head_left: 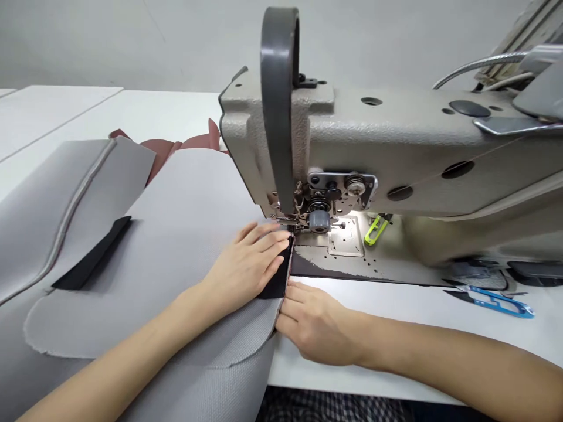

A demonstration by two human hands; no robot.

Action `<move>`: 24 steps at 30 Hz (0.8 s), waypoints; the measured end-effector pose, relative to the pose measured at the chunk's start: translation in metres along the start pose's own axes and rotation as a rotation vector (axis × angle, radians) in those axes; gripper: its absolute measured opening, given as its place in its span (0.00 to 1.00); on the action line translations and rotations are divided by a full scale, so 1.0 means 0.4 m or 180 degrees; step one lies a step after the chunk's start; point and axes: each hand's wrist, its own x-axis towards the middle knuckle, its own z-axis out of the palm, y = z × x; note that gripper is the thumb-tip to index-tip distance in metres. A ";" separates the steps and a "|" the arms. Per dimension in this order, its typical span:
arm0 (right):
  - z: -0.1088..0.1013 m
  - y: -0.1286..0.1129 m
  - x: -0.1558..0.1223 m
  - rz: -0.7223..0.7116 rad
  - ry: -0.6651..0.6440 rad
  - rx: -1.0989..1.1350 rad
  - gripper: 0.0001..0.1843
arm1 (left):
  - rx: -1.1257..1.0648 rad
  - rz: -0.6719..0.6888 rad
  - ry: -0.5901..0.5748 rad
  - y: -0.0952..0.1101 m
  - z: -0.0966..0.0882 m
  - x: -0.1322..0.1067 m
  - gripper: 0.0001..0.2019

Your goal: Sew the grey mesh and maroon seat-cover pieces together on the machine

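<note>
A large grey fabric piece (176, 246) lies under the head of an industrial sewing machine (373, 146). My left hand (244, 264) rests flat on it, fingers stretched towards the presser foot area (292, 225), partly over a black fabric strip (277, 281) at the edge. Just below, my right hand (316, 322) pinches the layered edge of the grey fabric, its fingertips partly hidden by the cloth. Another black strip (94, 255) sticks up from the fabric at left, near a piped seam (74, 211). Reddish-brown material (160, 155) shows behind the grey piece.
Yellow-green thread snips (376, 230) lie on the machine bed (347, 264), under the arm. Blue thread snips (499, 302) are on the white table (396, 305) at right. A dark grey curved bar (277, 105) stands in front of the machine head. A wall rises behind.
</note>
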 end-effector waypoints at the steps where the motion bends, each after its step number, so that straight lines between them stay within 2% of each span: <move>1: -0.014 0.008 -0.006 0.0044 -0.0016 0.0083 0.17 | -0.0015 0.0046 -0.0027 0.004 0.001 -0.005 0.17; 5: -0.061 0.075 -0.021 0.0846 0.0004 -0.0169 0.16 | -0.0100 0.0012 0.0013 0.016 0.012 -0.022 0.15; 8: -0.065 0.125 -0.012 0.1325 -0.0170 -0.0541 0.23 | 0.0006 -0.0005 0.0122 0.022 0.022 -0.029 0.16; 10: -0.059 0.139 -0.003 0.1417 -0.0333 -0.0653 0.27 | 0.0125 0.0036 0.0179 0.024 0.025 -0.031 0.17; 13: -0.064 0.140 -0.003 0.1419 -0.0425 -0.0569 0.25 | 0.0231 0.0024 0.0168 0.027 0.023 -0.030 0.16; 15: -0.082 0.142 -0.017 0.1387 -0.0191 -0.0589 0.20 | 0.0218 -0.0020 0.0105 0.029 0.018 -0.029 0.16; 18: -0.112 0.162 -0.046 0.1669 0.0294 -0.1213 0.12 | 0.0158 -0.0050 0.0009 0.032 0.011 -0.027 0.14; 21: -0.120 0.193 -0.063 0.1933 0.0313 -0.1602 0.08 | 0.0122 -0.0043 -0.0045 0.033 0.007 -0.025 0.14; 24: -0.114 0.214 -0.062 0.1803 0.0332 -0.1302 0.11 | 0.0146 -0.0067 -0.0023 0.032 0.008 -0.024 0.14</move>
